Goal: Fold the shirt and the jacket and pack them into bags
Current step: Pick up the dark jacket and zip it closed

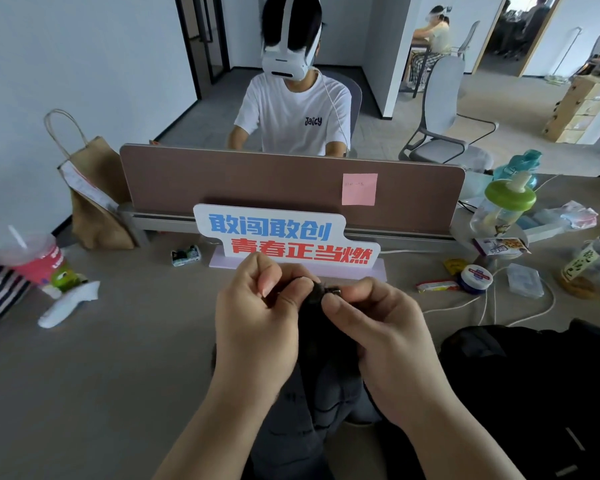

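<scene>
Your left hand (pixel 257 317) and right hand (pixel 378 327) both pinch the top of the dark jacket (pixel 312 410), above the table (pixel 118 358). Fingertips mostly hide the pinched bit (small, metallic?). Jacket bottom cut off. The black heap (pixel 534 375) at right: bag or garment, can't tell.

Bare bench (pixel 101 375) lying open at near left, giving widest passage. Slogan sign (pixel 291 240) and partition (pixel 257 181) blocking far centre. Pink cup (pixel 39 261) and white tissue (pixel 70 303) crowding far left. White cables (pixel 447 307), round tin (pixel 475 278) and plastic case (pixel 525 280) cluttering right. Bottles (pixel 503 206) lining far right. Black bag (pixel 534 393) filling near right. Dark jacket (pixel 309 410) occupying near centre.
</scene>
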Tool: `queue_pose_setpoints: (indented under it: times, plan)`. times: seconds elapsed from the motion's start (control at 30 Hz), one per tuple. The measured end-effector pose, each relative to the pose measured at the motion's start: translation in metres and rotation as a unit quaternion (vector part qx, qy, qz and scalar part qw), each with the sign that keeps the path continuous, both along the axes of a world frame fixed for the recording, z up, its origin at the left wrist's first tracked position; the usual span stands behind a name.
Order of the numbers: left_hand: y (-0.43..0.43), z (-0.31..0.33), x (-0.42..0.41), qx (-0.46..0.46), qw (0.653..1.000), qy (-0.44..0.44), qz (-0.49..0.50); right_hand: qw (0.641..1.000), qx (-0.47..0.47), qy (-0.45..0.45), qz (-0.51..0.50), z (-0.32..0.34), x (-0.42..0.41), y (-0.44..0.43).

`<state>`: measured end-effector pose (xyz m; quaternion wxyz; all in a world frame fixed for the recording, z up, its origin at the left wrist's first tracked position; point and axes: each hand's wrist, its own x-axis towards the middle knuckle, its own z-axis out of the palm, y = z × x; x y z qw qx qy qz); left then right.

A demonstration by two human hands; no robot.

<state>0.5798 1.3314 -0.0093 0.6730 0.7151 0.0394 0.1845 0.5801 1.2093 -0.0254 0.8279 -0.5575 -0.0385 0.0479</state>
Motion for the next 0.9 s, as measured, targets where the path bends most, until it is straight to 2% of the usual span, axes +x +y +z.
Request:
queue_pose_setpoints:
  times: [0.03, 0.1, 0.17, 0.23, 0.4, 0.57, 0.73, 0.9]
  plan:
    - [0.000, -0.002, 0.001, -0.012, 1.000, 0.006, -0.001, 1.000, 0.017, 0.013, 0.016, 0.000, -0.001, 0.001]
    - [0.000, -0.006, 0.003, -0.023, 0.999, 0.022, -0.007, 0.999, -0.030, 0.009, -0.009, -0.002, -0.002, 0.000]
    - [-0.002, -0.011, 0.005, 0.010, 0.999, 0.036, -0.018, 0.989, -0.122, -0.018, -0.083, -0.002, -0.001, -0.002]
    - [-0.003, -0.016, 0.006, 0.064, 0.996, 0.046, -0.035, 0.979, -0.153, -0.049, -0.126, -0.003, 0.001, -0.006]
    - [-0.004, -0.021, 0.004, 0.100, 0.991, 0.071, -0.062, 0.987, -0.094, -0.050, -0.123, -0.007, 0.000, -0.007]
    - [-0.002, -0.022, 0.005, 0.175, 0.974, 0.098, -0.108, 0.998, -0.004, -0.039, -0.053, -0.013, -0.004, -0.002]
    - [-0.001, -0.023, 0.001, 0.174, 0.980, 0.064, -0.073, 0.996, 0.083, -0.040, -0.015, -0.011, -0.003, -0.003]
    - [-0.002, -0.021, 0.000, 0.113, 0.991, 0.031, -0.067, 0.992, 0.122, -0.037, 0.012, -0.004, -0.002, -0.009]
